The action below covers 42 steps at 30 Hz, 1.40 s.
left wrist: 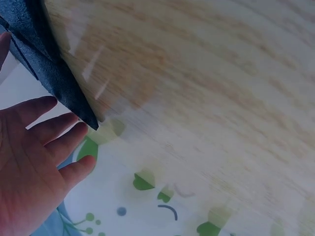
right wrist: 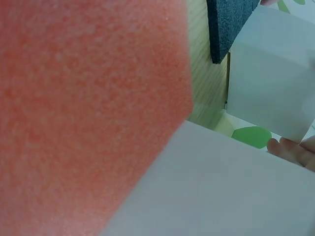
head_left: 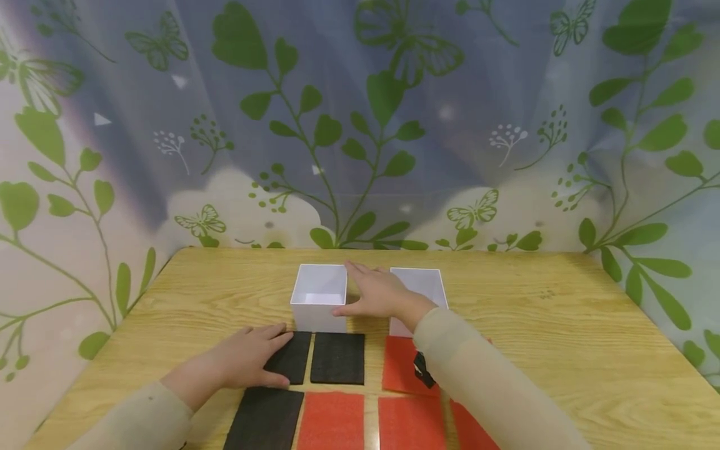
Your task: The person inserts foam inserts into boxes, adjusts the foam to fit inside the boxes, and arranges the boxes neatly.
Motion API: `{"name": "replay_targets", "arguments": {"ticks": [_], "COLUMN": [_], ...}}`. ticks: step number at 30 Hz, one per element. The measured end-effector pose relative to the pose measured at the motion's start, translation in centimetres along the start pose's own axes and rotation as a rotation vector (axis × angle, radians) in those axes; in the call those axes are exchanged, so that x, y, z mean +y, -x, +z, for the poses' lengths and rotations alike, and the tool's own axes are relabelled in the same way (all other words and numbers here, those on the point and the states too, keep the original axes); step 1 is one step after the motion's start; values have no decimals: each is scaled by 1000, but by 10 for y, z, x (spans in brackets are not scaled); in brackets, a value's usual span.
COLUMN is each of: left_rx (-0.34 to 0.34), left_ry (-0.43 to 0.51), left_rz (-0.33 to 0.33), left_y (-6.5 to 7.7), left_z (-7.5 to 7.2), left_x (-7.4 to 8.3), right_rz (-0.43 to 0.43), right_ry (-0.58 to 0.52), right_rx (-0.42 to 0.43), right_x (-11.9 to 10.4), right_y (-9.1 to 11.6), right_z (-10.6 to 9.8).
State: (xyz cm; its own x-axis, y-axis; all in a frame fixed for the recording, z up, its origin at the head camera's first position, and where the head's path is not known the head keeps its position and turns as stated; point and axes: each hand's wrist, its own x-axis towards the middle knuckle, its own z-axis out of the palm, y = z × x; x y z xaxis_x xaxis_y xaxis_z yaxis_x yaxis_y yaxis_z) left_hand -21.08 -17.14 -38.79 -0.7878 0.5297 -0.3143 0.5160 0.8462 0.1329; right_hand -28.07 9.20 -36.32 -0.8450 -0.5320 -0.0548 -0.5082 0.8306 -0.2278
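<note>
Two open-topped white boxes stand side by side, a left box and a right box. My right hand reaches between them and holds the left box at its right side, thumb at the front corner and fingers at the back; the right wrist view shows fingertips on its edge. My left hand touches the outer black square, fingers spread; the left wrist view shows the relaxed palm beside it. Another black square lies before the left box.
A red square lies before the right box, partly under my right forearm. Nearer me lie a black square and several red squares. Behind the wooden table hangs a leaf-patterned curtain.
</note>
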Motion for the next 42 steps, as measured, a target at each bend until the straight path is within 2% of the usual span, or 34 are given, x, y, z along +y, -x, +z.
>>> {"name": "replay_targets", "arguments": {"ticks": [7, 25, 33, 42], "left_rx": [20, 22, 35, 67], "left_ry": [0, -23, -91, -252], "left_rz": [28, 26, 49, 114], "left_y": [1, 0, 1, 2], "left_z": [0, 1, 1, 0], "left_x": [2, 4, 6, 9], "right_rz": [10, 35, 36, 25], "right_ry": [18, -1, 3, -23], "right_rx": [13, 18, 19, 34], "right_x": [0, 0, 0, -1], "right_y": [0, 0, 0, 1], "right_z": [1, 3, 4, 1]}}
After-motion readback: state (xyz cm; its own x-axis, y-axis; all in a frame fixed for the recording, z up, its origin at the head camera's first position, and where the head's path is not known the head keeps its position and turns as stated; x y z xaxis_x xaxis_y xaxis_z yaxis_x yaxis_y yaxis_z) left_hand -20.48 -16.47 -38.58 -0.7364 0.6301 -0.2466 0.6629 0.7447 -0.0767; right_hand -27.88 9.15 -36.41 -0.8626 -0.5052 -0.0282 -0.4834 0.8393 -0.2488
